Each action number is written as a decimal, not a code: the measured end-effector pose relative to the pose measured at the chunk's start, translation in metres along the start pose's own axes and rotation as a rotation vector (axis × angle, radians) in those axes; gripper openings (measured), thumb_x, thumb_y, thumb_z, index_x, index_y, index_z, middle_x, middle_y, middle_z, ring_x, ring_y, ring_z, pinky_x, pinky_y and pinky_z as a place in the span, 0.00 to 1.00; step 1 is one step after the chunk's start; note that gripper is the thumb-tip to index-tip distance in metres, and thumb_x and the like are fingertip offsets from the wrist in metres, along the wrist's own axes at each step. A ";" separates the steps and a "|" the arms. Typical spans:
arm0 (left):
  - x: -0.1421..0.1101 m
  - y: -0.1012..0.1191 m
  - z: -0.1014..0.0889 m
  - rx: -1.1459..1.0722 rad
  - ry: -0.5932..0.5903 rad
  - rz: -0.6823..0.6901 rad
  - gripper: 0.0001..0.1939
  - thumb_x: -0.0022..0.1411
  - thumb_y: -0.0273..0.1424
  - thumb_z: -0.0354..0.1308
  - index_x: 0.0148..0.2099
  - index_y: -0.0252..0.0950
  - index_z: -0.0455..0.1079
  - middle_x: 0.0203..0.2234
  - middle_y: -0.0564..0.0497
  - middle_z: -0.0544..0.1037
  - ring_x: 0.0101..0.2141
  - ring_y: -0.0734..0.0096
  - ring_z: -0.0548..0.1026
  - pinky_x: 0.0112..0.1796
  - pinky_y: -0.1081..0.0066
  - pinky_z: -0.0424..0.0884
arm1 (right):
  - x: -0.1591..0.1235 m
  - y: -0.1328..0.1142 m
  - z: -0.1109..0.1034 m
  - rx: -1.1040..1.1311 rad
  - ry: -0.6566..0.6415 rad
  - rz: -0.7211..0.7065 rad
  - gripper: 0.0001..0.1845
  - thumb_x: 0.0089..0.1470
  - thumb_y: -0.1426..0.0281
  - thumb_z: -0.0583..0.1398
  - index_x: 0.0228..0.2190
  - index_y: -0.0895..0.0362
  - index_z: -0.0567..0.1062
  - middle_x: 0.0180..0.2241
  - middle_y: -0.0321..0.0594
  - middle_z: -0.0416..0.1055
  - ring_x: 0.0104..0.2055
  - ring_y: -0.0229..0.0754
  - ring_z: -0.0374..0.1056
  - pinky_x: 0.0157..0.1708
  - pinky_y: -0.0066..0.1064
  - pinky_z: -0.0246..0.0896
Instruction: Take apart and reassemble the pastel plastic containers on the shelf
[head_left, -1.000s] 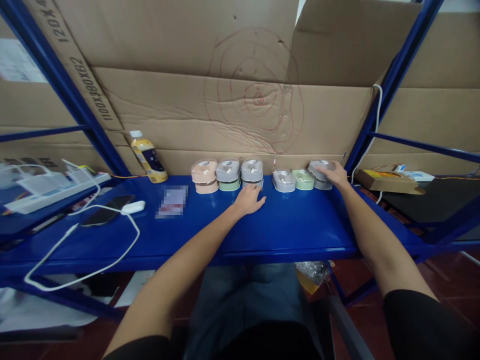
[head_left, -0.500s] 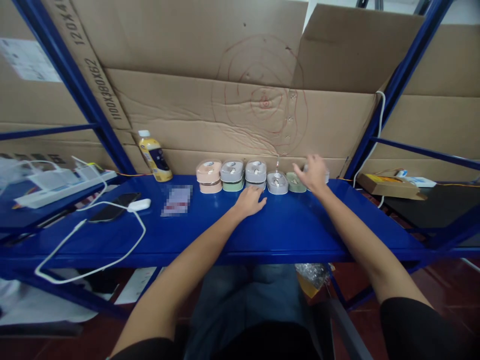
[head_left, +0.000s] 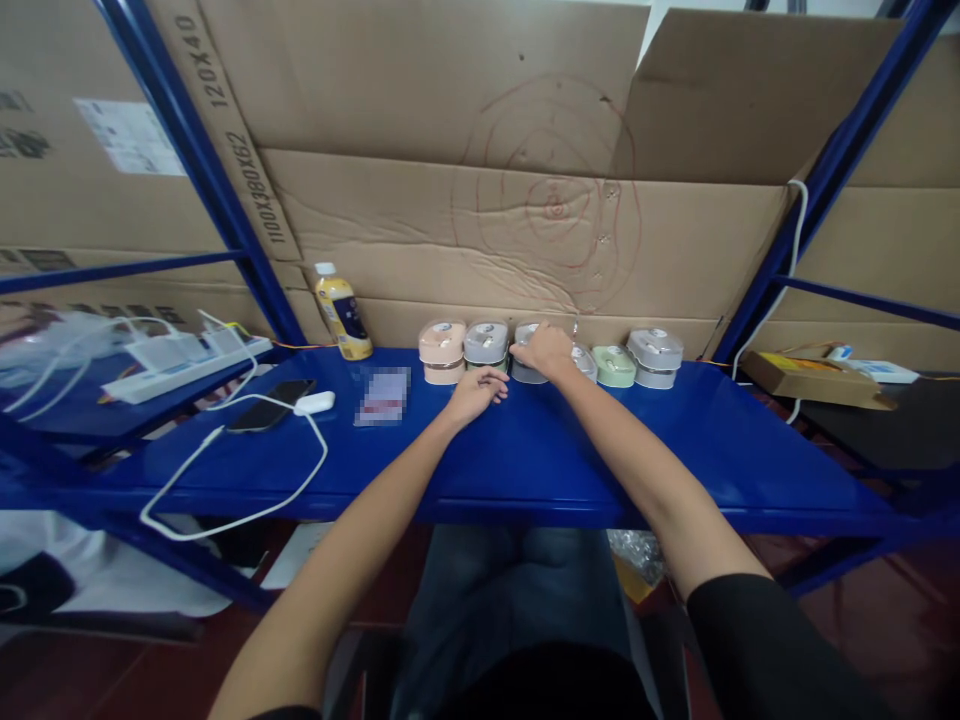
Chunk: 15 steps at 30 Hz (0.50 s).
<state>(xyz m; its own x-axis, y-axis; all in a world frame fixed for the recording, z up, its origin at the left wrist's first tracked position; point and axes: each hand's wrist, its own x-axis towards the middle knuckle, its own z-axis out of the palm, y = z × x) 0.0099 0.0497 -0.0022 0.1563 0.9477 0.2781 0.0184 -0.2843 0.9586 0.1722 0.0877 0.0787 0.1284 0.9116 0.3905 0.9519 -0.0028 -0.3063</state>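
Note:
A row of small rounded plastic boxes with clear lids stands along the back of the blue shelf (head_left: 525, 470). My right hand (head_left: 546, 350) reaches over the third stack, its fingers curled down on the upper grey box (head_left: 525, 335); the fingertips are partly hidden. My left hand (head_left: 474, 395) rests just in front of the second stack, a grey box (head_left: 485, 340) on a green one, with fingers loosely bent and apart. Left of these is a peach stack (head_left: 442, 345). To the right are a single grey box (head_left: 586, 363), a single green box (head_left: 615, 366) and a grey stack (head_left: 655, 352).
A yellow bottle (head_left: 343, 312) stands at the back left, with a blurred packet (head_left: 383, 396) before it. A phone (head_left: 271, 406), a white cable (head_left: 300, 490) and a power strip (head_left: 187, 368) lie further left. A cardboard wall (head_left: 412, 220) closes the back.
My right hand has moved left from the rightmost grey stack to the third stack, uncovering the right one. My left hand has shifted left, toward the second stack. The view has swung slightly left.

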 end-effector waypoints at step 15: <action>-0.005 0.013 0.002 -0.487 -0.133 -0.056 0.12 0.46 0.17 0.61 0.36 0.28 0.77 0.19 0.52 0.72 0.23 0.72 0.71 0.28 0.71 0.65 | -0.063 0.129 -0.051 0.573 -0.317 -0.260 0.31 0.55 0.53 0.62 0.57 0.52 0.72 0.54 0.45 0.75 0.56 0.56 0.72 0.58 0.49 0.67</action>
<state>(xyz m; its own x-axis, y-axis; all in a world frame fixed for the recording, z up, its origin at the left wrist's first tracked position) 0.0112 0.0407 0.0092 0.2933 0.9239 0.2458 -0.4273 -0.1033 0.8982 0.3010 0.0094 0.0587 -0.2542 0.9293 0.2680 0.6328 0.3693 -0.6805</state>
